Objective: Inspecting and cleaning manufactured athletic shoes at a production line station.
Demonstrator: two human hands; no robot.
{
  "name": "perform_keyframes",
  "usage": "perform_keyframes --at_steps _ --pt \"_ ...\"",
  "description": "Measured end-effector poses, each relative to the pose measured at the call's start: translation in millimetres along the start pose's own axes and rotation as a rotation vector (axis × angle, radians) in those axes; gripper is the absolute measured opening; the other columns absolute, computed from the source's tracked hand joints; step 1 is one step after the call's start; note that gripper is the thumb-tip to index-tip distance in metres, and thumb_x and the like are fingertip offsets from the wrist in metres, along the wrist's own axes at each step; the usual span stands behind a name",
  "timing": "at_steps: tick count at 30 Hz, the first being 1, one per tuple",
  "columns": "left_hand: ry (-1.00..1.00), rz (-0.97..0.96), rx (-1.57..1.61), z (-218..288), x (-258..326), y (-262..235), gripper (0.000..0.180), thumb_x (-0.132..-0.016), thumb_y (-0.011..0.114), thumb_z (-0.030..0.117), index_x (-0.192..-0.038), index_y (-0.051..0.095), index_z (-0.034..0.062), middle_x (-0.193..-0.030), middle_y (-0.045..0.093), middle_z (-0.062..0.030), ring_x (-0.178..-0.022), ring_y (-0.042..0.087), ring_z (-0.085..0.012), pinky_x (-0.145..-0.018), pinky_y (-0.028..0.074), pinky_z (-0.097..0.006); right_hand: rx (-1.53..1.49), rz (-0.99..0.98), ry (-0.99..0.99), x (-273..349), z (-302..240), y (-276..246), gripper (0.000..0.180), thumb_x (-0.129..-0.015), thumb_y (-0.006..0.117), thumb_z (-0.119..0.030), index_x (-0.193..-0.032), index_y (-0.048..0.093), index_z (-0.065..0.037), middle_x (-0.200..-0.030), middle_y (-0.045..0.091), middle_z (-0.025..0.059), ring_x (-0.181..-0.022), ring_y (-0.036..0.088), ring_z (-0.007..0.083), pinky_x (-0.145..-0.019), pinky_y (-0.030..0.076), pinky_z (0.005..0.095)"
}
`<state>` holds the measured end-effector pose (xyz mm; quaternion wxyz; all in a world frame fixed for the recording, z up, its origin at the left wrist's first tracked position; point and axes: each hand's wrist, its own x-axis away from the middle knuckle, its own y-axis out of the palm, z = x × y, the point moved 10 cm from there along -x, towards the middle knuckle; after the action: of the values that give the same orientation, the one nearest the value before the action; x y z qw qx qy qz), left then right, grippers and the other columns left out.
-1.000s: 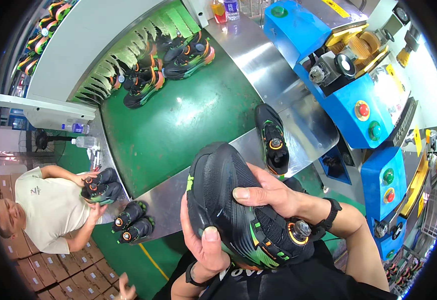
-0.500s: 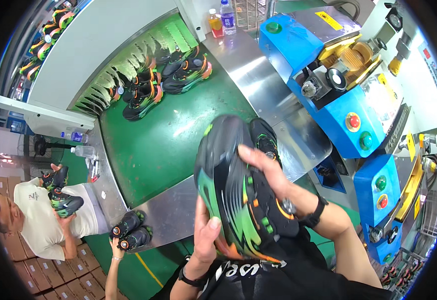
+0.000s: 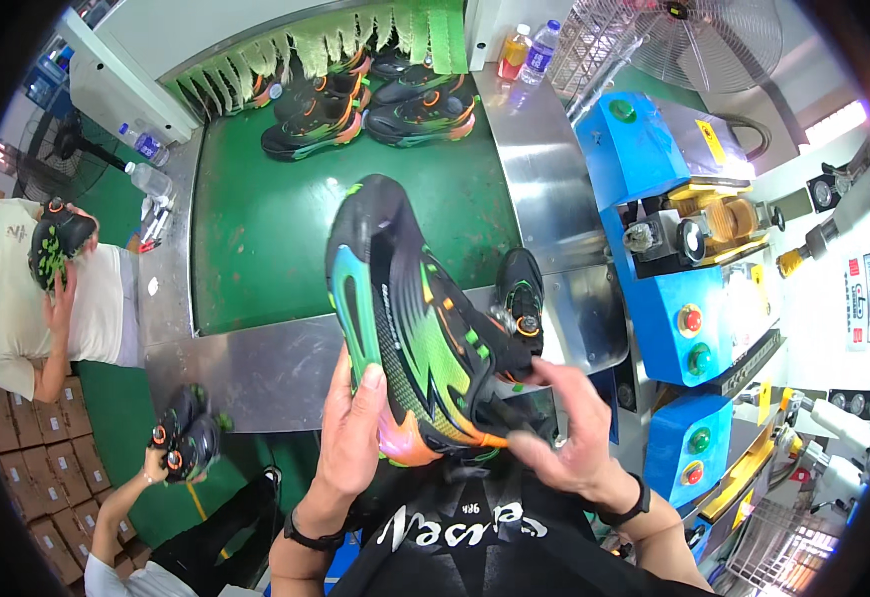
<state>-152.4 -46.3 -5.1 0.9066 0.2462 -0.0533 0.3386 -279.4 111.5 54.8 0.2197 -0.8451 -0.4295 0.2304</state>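
A black sneaker with green, blue and orange fades [image 3: 420, 348] is held up in front of me, side on, toe pointing away. My left hand [image 3: 348, 433] grips it by the sole near the heel, thumb on the sidewall. Next to the heel and collar, my right hand [image 3: 579, 433] has its thumb and fingers spread; whether the fingertips touch the shoe is hard to tell. Just beyond, a second black sneaker [image 3: 522, 284] with an orange-ringed dial rests at the metal table edge, partly hidden by the held one.
Several sneakers [image 3: 420, 114] stand on the green conveyor belt [image 3: 256, 239] by a fringed curtain [image 3: 326, 45]. Blue machines [image 3: 669, 308] with buttons line the right. Bottles [image 3: 540, 55] stand behind. At left, a co-worker [image 3: 77, 289] handles a shoe; another person's hand [image 3: 156, 463] holds sneakers.
My right hand has left the toe area and moved down to the heel, its fingers now spread. The held sneaker has turned slightly, and the view has shifted. The sneakers at lower left are lifted.
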Motion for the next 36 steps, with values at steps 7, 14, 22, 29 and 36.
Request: perform_keyframes --at_steps 7,14,22,29,36 --pt "0.054 0.075 -0.102 19.3 3.3 4.9 0.049 -0.103 0.033 0.02 -0.143 0.033 -0.0058 -0.137 0.05 -0.0145 -0.126 0.05 -0.0213 -0.108 0.035 -0.035 -0.134 0.034 -0.002 11.4 -5.2 12.1 0.062 -0.067 0.087 -0.02 -0.115 0.06 0.007 -0.11 0.062 0.0206 -0.101 0.062 0.0334 -0.088 0.05 0.0391" --pt "0.069 0.008 -0.065 17.5 -1.8 11.6 0.052 -0.102 0.032 0.023 -0.145 0.031 -0.0062 -0.139 0.049 -0.0155 -0.128 0.048 -0.0228 -0.109 0.034 -0.035 -0.182 0.021 0.039 12.8 -13.2 33.3 0.041 -0.069 0.086 -0.02 -0.099 0.068 0.002 -0.101 0.064 0.0135 -0.093 0.062 0.0275 -0.079 0.05 0.036" --pt "-0.027 -0.062 -0.08 12.7 -8.4 19.1 0.053 -0.101 0.037 0.022 -0.145 0.031 -0.0051 -0.14 0.048 -0.0157 -0.129 0.047 -0.0239 -0.11 0.034 -0.037 -0.383 -0.377 0.095 7.5 -2.6 80.8 0.032 -0.089 0.069 -0.031 -0.098 0.065 -0.001 -0.087 0.065 0.016 -0.085 0.058 0.0335 -0.083 0.042 0.0404" --pt "0.143 -0.044 -0.173 10.9 10.6 23.8 0.073 -0.092 0.052 0.014 -0.15 0.014 -0.0088 -0.143 0.043 -0.0197 -0.133 0.043 -0.0266 -0.112 0.03 -0.038 -0.788 -0.394 0.236 -1.2 -5.9 70.2 0.026 -0.096 0.063 -0.025 -0.103 0.061 0.0 -0.062 0.054 0.0036 -0.058 0.045 0.0048 -0.05 0.039 0.0278" --pt "0.0 0.07 -0.341 3.2 13.9 11.8 0.053 -0.093 0.052 0.016 -0.138 0.038 -0.0105 -0.129 0.054 -0.0176 -0.117 0.053 -0.0213 -0.102 0.039 -0.034 -0.95 -0.321 0.25 -7.9 -7.5 70.0 0.023 -0.097 0.061 -0.022 -0.103 0.061 0.0 -0.066 0.061 0.0071 -0.054 0.057 0.0138 -0.05 0.044 0.0308"
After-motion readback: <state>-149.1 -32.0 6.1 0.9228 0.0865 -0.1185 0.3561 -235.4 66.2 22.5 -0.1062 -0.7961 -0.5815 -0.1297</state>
